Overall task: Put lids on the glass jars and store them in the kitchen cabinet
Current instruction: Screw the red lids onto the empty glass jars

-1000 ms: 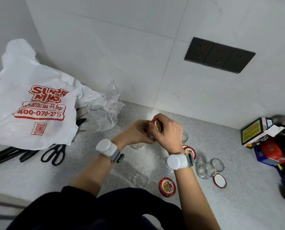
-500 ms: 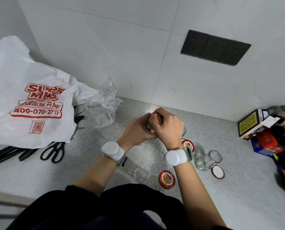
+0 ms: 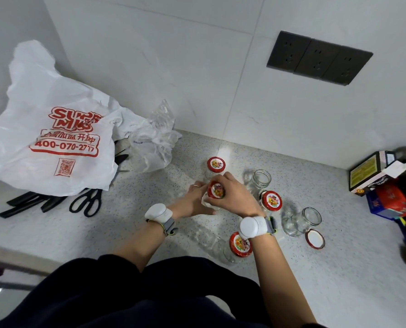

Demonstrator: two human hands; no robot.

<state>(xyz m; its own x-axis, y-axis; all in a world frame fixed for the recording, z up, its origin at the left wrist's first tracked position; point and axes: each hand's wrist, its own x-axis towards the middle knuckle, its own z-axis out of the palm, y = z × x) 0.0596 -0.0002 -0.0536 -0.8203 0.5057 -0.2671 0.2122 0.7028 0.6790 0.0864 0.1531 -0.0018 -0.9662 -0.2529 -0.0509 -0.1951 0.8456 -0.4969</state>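
Here the right hand is wrapping its fingers around a red lid and seating it on a glass jar, while the left hand is clasping the jar's body from nine o'clock to steady it on the counter. To do this well, I judge the lid should be sitting level on the threads before turning, with the left hand keeping the smooth glass from spinning; a tilted start could cross-thread.

The jars are being shown as clear, rounded and slippery-looking, the lids as thin round metal with a printed fruit picture. A capped jar is standing at twelve o'clock of the hands, another at three, a third at five. Two open jars are waiting: one at two o'clock, one at four with a loose lid lying white side up just beside it. The counter is speckled stone. No cabinet is in view.
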